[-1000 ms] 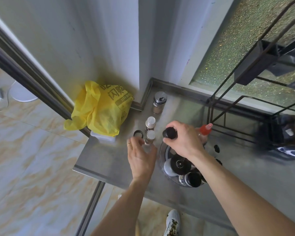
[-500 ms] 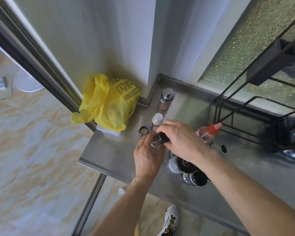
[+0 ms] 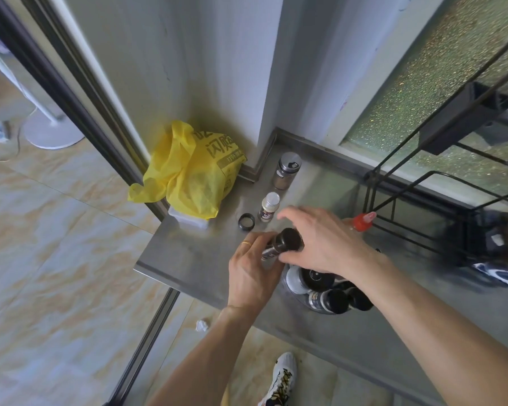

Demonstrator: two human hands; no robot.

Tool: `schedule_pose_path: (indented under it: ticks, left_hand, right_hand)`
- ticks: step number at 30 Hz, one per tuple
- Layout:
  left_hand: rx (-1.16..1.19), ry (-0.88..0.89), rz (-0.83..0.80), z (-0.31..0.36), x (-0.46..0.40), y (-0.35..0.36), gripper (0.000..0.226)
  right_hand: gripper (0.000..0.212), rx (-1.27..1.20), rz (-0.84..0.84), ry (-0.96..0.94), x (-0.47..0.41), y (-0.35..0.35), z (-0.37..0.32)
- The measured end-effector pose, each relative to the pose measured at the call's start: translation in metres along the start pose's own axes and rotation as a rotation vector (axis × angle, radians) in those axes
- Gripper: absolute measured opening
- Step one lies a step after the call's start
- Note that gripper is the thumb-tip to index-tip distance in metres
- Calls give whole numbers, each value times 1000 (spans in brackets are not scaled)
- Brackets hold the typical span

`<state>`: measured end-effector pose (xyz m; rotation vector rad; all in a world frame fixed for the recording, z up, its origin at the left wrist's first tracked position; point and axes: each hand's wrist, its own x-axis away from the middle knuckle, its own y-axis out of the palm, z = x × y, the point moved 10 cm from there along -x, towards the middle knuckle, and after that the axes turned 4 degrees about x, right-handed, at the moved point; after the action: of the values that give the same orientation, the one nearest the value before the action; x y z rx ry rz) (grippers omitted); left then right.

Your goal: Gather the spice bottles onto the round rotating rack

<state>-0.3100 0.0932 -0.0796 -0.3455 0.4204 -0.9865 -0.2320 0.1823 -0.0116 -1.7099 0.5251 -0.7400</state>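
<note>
My left hand (image 3: 251,271) grips the body of a small spice bottle (image 3: 269,252), tilted above the steel counter (image 3: 194,259). My right hand (image 3: 326,241) holds the black cap (image 3: 288,241) on top of that bottle, thumb under it and fingers over it. The round rack (image 3: 302,301) sits just below my right wrist and carries several black-lidded bottles (image 3: 332,300). On the counter behind stand a white-capped bottle (image 3: 269,206), a silver-lidded glass jar (image 3: 286,171) and a red-capped bottle (image 3: 362,222), partly hidden by my right hand.
A loose black ring (image 3: 246,222) lies left of the white-capped bottle. A yellow plastic bag (image 3: 194,171) covers a white box (image 3: 188,223) in the counter's left corner. A black wire shelf (image 3: 423,212) stands to the right, along the window. The counter's front edge drops to the floor.
My right hand carried the black cap left from above the rack to the bottle in my left hand. My left hand lifted that bottle off the counter.
</note>
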Motion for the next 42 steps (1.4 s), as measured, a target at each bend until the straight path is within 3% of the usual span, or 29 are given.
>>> schedule_pose_path:
  ticks: [2, 4, 8, 10, 14, 17, 20, 24, 28, 31, 36, 42]
  left_hand:
    - [2, -3, 7, 2, 0, 0, 27]
    - [9, 0, 15, 4, -1, 0, 28]
    - [22, 19, 9, 10, -1, 2, 26]
    - [12, 28, 14, 13, -1, 5, 25]
    - [52, 35, 16, 18, -1, 7, 26]
    - [54, 42, 3, 19, 0, 11, 28]
    - [52, 32, 13, 18, -3, 11, 25]
    - [33, 76, -4, 24, -6, 16, 24]
    - [57, 58, 26, 28, -16, 15, 24]
    - [39, 60, 10, 27, -21, 21, 27]
    - [15, -109, -271, -5, -19, 54, 66]
    - [9, -401, -334, -49, 6, 62, 34]
  right_hand:
    - [47, 24, 13, 39, 2, -4, 5]
    - [57, 78, 45, 85, 5, -11, 11]
    - [44, 16, 18, 50, 9, -8, 7]
    - [60, 78, 49, 138, 13, -15, 18]
    - [44, 3, 20, 74, 17, -10, 14]
    - [63, 83, 83, 159, 20, -20, 27]
    - [44, -21, 7, 90, 19, -10, 21]
    - [57, 60, 72, 213, 18, -15, 37]
    - [36, -93, 34, 181, 19, -12, 36]
    - [35, -47, 83, 233, 15, -12, 41]
    - [34, 62, 62, 305, 14, 6, 55]
    - [34, 60, -24, 350, 23, 27, 61]
